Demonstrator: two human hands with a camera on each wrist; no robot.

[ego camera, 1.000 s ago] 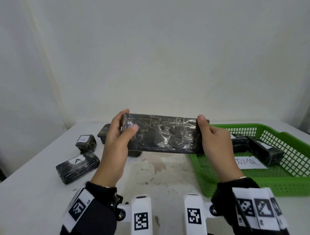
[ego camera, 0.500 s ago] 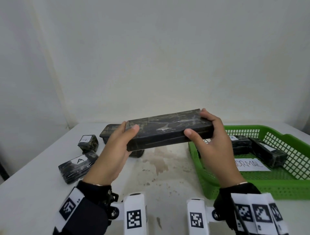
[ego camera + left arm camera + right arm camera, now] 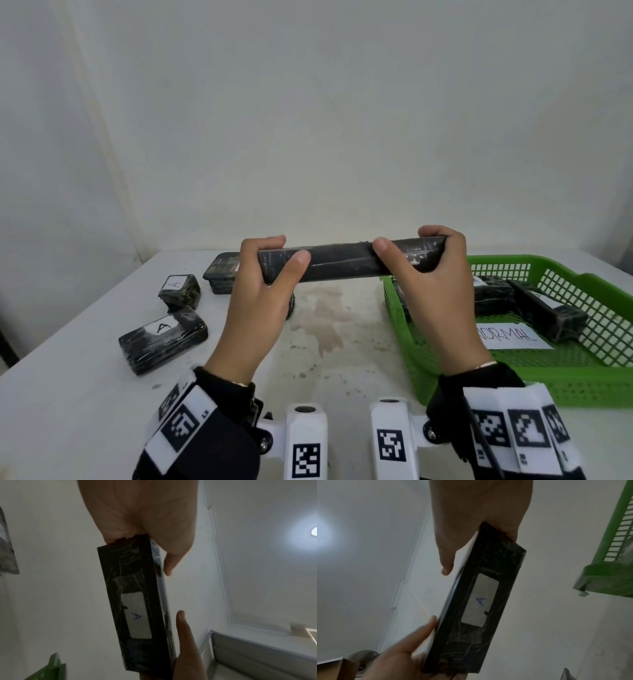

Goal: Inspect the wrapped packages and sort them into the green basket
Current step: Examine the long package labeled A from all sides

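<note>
Both hands hold a long black wrapped package (image 3: 342,262) level above the table, its narrow edge toward me. My left hand (image 3: 284,251) grips its left end and my right hand (image 3: 407,241) its right end, thumbs on the near edge, fingers over the top. In both wrist views the package's underside (image 3: 130,582) (image 3: 488,574) carries a white label (image 3: 137,615) (image 3: 479,600) marked "A". To the right sits the green basket (image 3: 582,389), holding two black packages (image 3: 493,294) (image 3: 548,315) and a paper reading "NORMAL" (image 3: 510,337).
Three more black wrapped packages lie on the white table at left: a small cube (image 3: 180,291) and a flat one (image 3: 162,337), both labelled "A", and a long one (image 3: 222,274) behind my left hand. A white wall stands close behind the table.
The hands have turned the package from its broad face toward me, through flat, to edge-on. Both hands shifted their hold on its ends and it rose slightly.
</note>
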